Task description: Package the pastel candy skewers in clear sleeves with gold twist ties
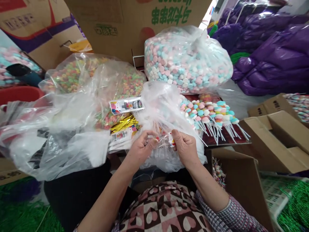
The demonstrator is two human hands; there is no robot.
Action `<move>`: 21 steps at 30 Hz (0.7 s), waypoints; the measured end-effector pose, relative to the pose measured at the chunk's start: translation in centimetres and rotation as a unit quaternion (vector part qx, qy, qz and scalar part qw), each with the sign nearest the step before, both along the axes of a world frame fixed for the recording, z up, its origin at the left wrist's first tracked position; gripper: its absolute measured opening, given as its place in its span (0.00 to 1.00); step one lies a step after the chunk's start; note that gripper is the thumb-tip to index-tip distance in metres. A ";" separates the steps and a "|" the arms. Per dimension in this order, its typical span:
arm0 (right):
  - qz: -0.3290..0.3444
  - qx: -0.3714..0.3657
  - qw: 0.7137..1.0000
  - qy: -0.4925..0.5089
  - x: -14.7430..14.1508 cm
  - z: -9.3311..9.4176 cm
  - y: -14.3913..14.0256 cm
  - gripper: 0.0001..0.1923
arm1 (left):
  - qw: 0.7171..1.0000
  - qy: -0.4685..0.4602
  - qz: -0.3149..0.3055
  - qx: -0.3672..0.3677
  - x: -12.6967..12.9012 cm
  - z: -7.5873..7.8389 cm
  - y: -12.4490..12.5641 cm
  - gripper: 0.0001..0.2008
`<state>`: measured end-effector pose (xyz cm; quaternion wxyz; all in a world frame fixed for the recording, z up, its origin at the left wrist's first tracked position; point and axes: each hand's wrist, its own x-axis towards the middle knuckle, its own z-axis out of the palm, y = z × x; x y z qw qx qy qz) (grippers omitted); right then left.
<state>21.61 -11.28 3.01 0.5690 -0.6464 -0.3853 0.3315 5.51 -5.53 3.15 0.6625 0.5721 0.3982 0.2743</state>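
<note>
Head view: left hand and right hand close together at the lap edge, fingertips pinched on the two ends of a small clear crinkly cellophane packet with a printed card inside — held just in front of a soft white translucent plastic bag of candy sticks. Likely light, thin and slippery, easily creased; best taken by the edges, not the middle. Beyond, a fan of pastel lollipops on white sticks on a dark red tray, a bulging clear sack of pink, blue and white sweets behind. Left of the hands, gold twist ties beside printed card sleeves. Open brown cardboard box at right.
</note>
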 end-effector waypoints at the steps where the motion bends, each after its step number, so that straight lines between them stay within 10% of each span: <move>1: 0.002 -0.002 1.000 0.004 0.2 0.1 0.0 0.32 | 1.000 -0.003 -0.007 0.004 0.2 0.1 0.0 0.19; 6: 0.050 -0.025 0.998 -0.013 2.5 0.8 -0.3 0.26 | 0.995 -0.059 0.080 -0.004 1.2 0.1 0.4 0.22; 9: -0.029 -0.023 0.993 -0.114 6.4 1.0 -0.3 0.20 | 0.988 -0.078 0.134 -0.014 1.2 -0.1 0.7 0.25; 16: -0.037 -0.266 0.804 -0.530 13.0 0.5 0.9 0.16 | 0.986 -0.087 0.141 -0.020 0.7 -0.6 0.8 0.25; 21: -0.022 -0.327 0.766 -0.553 12.3 -0.1 1.6 0.17 | 0.969 -0.150 0.190 -0.053 0.7 -0.1 1.1 0.25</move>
